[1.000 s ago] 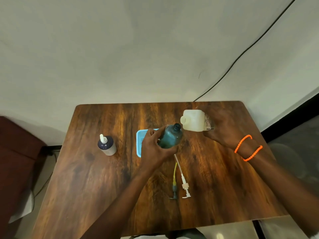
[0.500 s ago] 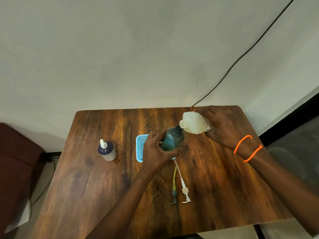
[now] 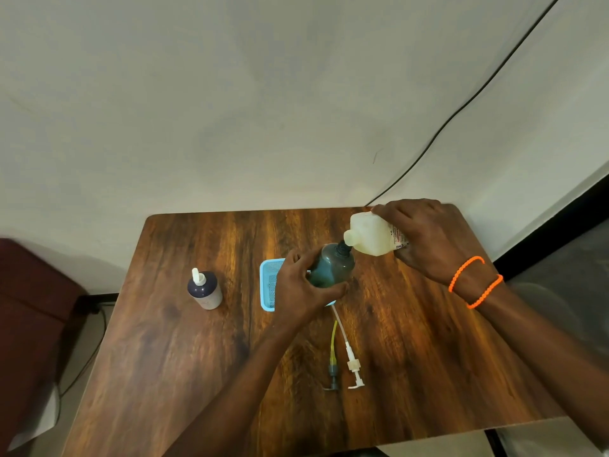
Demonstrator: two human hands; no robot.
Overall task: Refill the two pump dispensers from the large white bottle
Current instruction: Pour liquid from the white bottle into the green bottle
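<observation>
- The large white bottle [image 3: 372, 234] is tipped over almost on its side. Its long axis runs from the right hand [image 3: 425, 240] down and leftward, and its open spout meets the dark neck of the green dispenser [image 3: 331, 267].
- The right hand grips the white bottle round its rear half, fingers curled over the top; the base is hidden under the hand.
- The left hand [image 3: 301, 288] wraps round the green dispenser from its left side and holds it tilted, neck pointing up toward the spout. I cannot tell whether it rests on the worktop [image 3: 184, 367].
- The pour depends on spout and neck staying lined up; the contact looks slight, so a small slip would probably spill.
- The green dispenser is translucent and dark teal, with its pump off. No stream is visible.
- Nearer the person than the green dispenser lie two pump heads: a white pump [image 3: 352, 364] and a yellow-tubed grey pump [image 3: 332, 364].
- Well to the left of the green dispenser stands the second, dark blue dispenser [image 3: 204, 290], upright.
</observation>
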